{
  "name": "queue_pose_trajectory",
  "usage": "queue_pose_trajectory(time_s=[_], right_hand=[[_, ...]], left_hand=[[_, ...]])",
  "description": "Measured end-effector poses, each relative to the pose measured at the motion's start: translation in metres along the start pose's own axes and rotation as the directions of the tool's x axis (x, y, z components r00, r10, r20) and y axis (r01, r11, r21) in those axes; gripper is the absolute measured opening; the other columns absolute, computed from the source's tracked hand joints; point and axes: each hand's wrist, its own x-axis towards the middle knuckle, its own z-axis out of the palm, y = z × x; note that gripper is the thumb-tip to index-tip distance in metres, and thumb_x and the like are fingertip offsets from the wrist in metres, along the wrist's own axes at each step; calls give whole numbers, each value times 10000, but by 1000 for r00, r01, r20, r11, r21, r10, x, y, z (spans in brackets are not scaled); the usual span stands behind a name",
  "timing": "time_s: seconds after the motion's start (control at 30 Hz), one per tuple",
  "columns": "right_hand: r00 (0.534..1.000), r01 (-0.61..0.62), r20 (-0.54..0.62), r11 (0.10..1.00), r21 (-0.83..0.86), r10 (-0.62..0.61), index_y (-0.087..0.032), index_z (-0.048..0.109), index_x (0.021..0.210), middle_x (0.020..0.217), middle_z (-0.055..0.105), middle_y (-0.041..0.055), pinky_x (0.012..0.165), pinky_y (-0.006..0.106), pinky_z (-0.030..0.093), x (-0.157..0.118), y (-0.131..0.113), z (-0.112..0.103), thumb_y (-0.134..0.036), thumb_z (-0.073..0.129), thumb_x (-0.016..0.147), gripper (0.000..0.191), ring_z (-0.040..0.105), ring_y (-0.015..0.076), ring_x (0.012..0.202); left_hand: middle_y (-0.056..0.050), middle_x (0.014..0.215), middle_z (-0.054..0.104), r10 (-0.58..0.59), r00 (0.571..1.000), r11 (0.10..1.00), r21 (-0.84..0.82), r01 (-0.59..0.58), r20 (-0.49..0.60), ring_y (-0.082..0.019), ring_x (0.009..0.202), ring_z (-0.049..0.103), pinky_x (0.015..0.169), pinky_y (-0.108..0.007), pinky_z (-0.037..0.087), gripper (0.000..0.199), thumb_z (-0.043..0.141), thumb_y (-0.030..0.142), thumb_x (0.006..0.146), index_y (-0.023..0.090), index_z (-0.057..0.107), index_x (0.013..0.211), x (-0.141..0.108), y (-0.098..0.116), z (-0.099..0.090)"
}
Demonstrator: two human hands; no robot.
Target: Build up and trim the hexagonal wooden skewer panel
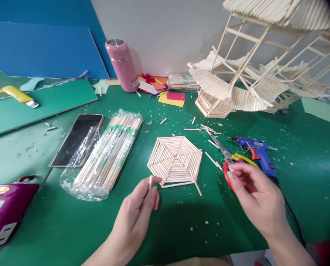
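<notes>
My left hand (138, 207) pinches a short piece of wooden stick (150, 181) between thumb and fingers, beside the near left corner of a flat stick panel (178, 160). The panel lies on the table, built of sticks in a many-sided web pattern, with one stick jutting out at its near right corner. My right hand (260, 199) is over the red-handled scissors (226, 177), thumb and forefinger pressed together. Whether these fingers grip the handle or a tiny piece cannot be made out. The scissors' blades point away and to the left.
A blue glue gun (260, 151) lies behind my right hand, near a yellow handle (246, 159). Left are a bag of sticks (109, 151), a phone (78, 136) and a purple power strip (8, 210). Behind stand a pink flask (123, 64) and a stick-built model (237, 85).
</notes>
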Motion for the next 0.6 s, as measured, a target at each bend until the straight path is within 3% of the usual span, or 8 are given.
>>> queue_pose_trajectory(time_s=[0.1, 0.17, 0.3, 0.43, 0.6], right_hand=[[978, -93, -197, 985, -147, 63, -200, 574, 977, 860, 601, 55, 683, 326, 487, 14, 35, -13, -321, 565, 793, 221, 579, 183, 726], [965, -134, -256, 954, -268, 64, -176, 562, 1021, 951, 587, 97, 696, 353, 486, 24, 58, -22, -322, 573, 759, 300, 573, 219, 807], [963, -225, -220, 912, -344, 155, -158, 557, 1030, 993, 574, 130, 629, 348, 480, 39, 89, -31, -339, 568, 706, 372, 564, 243, 824], [954, -292, -172, 891, -346, 246, -155, 559, 995, 978, 573, 128, 634, 349, 469, 48, 98, -33, -339, 595, 635, 406, 563, 231, 770], [891, -454, -124, 838, -303, 437, -189, 600, 833, 662, 592, 48, 607, 397, 439, 55, 105, -45, -377, 647, 557, 337, 542, 235, 589]], left_hand=[[18, 668, 451, -57, 998, 991, -122, 52, -38, -126, 603, 419, 543, -220, 353, 153, 396, 304, 906, 229, 513, 842, 3, -1, 0], [19, 655, 407, -53, 997, 991, -124, 46, -60, -128, 594, 375, 529, -225, 333, 253, 398, 339, 902, 216, 457, 688, 6, -1, -1], [27, 598, 356, -11, 998, 997, -81, 7, -55, -128, 552, 342, 515, -240, 308, 346, 343, 362, 916, 208, 400, 611, 13, 3, -6], [13, 664, 485, 57, 995, 998, -19, -58, -86, -137, 624, 432, 594, -239, 358, 303, 348, 335, 913, 217, 550, 722, 25, 11, -10], [-2, 767, 578, 44, 983, 999, -4, -46, -180, -146, 679, 487, 637, -252, 400, 296, 400, 388, 885, 214, 630, 818, 40, 13, -9]])
